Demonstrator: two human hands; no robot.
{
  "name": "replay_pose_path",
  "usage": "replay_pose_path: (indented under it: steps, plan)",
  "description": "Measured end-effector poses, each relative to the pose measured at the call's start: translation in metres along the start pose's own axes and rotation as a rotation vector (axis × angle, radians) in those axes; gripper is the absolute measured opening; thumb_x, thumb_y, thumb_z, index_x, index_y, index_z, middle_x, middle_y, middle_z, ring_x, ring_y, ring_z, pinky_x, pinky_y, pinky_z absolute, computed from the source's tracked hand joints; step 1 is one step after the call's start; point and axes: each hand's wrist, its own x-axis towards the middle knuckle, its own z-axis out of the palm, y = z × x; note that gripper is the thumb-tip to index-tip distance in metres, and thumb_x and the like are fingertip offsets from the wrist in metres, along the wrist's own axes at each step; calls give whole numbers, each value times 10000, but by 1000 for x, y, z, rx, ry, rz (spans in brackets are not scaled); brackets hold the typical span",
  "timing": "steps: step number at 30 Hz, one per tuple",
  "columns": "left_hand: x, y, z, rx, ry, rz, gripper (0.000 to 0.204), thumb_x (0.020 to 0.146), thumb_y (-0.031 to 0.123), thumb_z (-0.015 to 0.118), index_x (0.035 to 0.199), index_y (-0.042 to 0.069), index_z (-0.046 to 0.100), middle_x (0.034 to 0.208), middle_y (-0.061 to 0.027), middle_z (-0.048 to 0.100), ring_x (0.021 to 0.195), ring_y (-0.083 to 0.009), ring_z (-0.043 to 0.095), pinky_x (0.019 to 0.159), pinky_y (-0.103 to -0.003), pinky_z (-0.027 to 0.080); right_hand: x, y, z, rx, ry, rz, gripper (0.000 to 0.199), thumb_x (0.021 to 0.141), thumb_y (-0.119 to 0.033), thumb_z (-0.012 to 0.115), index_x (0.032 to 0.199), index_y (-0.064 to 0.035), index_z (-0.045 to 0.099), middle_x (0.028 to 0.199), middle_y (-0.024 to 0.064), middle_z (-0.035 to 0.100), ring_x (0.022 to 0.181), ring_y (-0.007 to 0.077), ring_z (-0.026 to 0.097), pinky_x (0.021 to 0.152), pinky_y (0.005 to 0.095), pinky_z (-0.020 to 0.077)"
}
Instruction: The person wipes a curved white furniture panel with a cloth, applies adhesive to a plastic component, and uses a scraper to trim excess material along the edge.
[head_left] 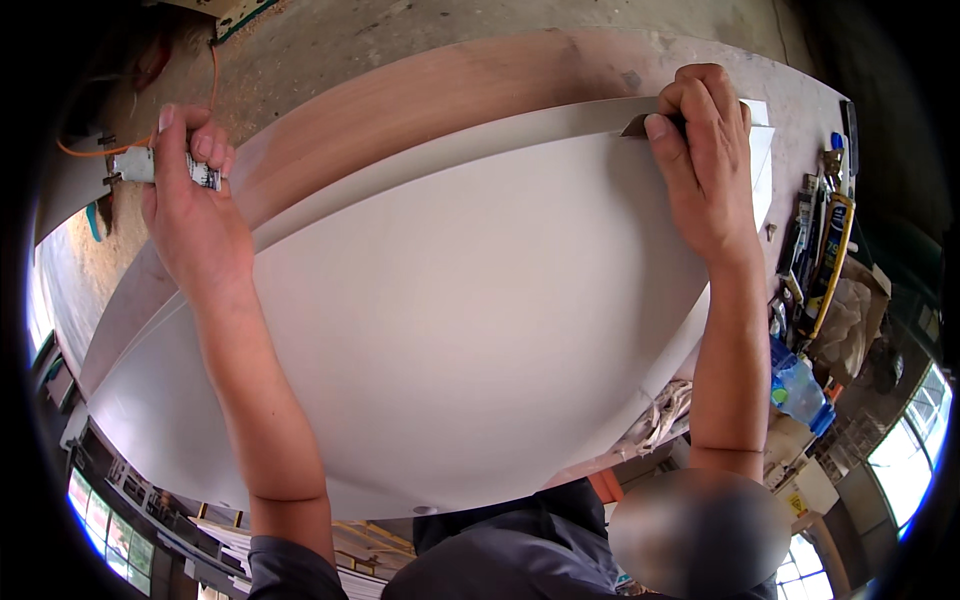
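Observation:
My left hand [190,205] is closed round a small white printed tube [136,165] with a narrow tip pointing left; it is held above the left part of the table. At the far right, my right hand [708,150] pinches a thin, dark brown flat piece [635,126] between thumb and fingers, at the far edge of a large white panel [460,290]. Whether that piece is a scraper or folded sandpaper I cannot tell. The panel is smooth and lies under both forearms. Beyond its curved-looking edge runs a second pale strip [500,135].
The pinkish-brown tabletop [420,85] shows behind the panel. Along its right side lie several tools and a yellow-and-blue cartridge [828,250], with a blue clear plastic bottle [800,385] nearer me. An orange cord [215,75] hangs at the far left. Crumpled cloth [660,415] sits by the panel's near right edge.

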Motion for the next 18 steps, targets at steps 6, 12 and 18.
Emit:
replay_pose_path:
  steps: [6,12,18]
  plan:
    - [-1,1,2,25,-1,23,300,1062,290,608,880,51,598,786,27,434,758,-91,404,725,-273,335,0,2,2,-13,-9,12,190,946,-209,639,1015,-42,581,1075,116,564,1016,334,538,924,428,371]
    - [-1,2,1,21,-24,23,273,1083,267,582,938,37,584,801,21,430,775,-95,407,749,-276,348,1,2,2,-20,-39,44,195,963,-217,632,1023,-39,581,1092,121,571,1042,338,546,931,433,375]
    - [-1,1,1,21,18,14,294,1058,291,620,915,34,622,785,23,451,765,-93,419,728,-273,340,0,1,2,-19,-52,55,196,975,-215,622,1038,-34,585,1112,127,573,1069,344,548,955,433,380]
